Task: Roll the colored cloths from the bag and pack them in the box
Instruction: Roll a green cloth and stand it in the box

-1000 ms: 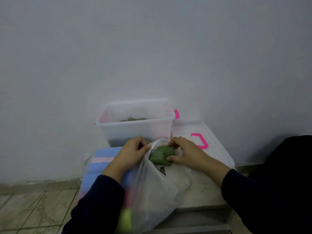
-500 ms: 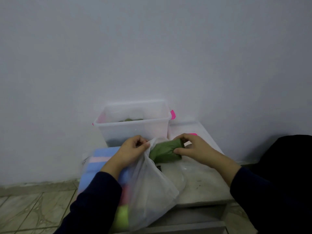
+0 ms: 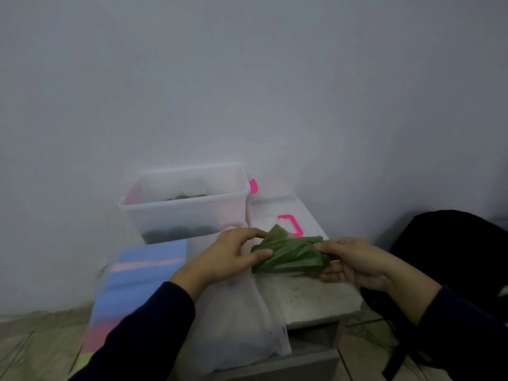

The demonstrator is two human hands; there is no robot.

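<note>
Both hands grasp one green cloth [image 3: 291, 254] above the middle of the small grey table [image 3: 310, 298]: the left hand [image 3: 231, 257] pinches its left end between thumb and curled fingers, and the right hand [image 3: 354, 264] closes its fingers around the bunched right end, so that the cloth spans the gap between them, crumpled and not rolled. Directly below the left wrist, a translucent plastic bag [image 3: 242, 325] hangs over the table's near-left edge. At the far-left corner, against the wall, stands the clear box [image 3: 187, 210] with pink latches; something green shows inside it, its shape indistinct. The box lid [image 3: 277, 215], with a pink handle, lies flat at the far-right corner, partly hidden behind the cloth. Blurred pastel-striped fabric [image 3: 137, 281] lies left of the table, and a black bag [image 3: 453, 268] sits to its right.
</note>
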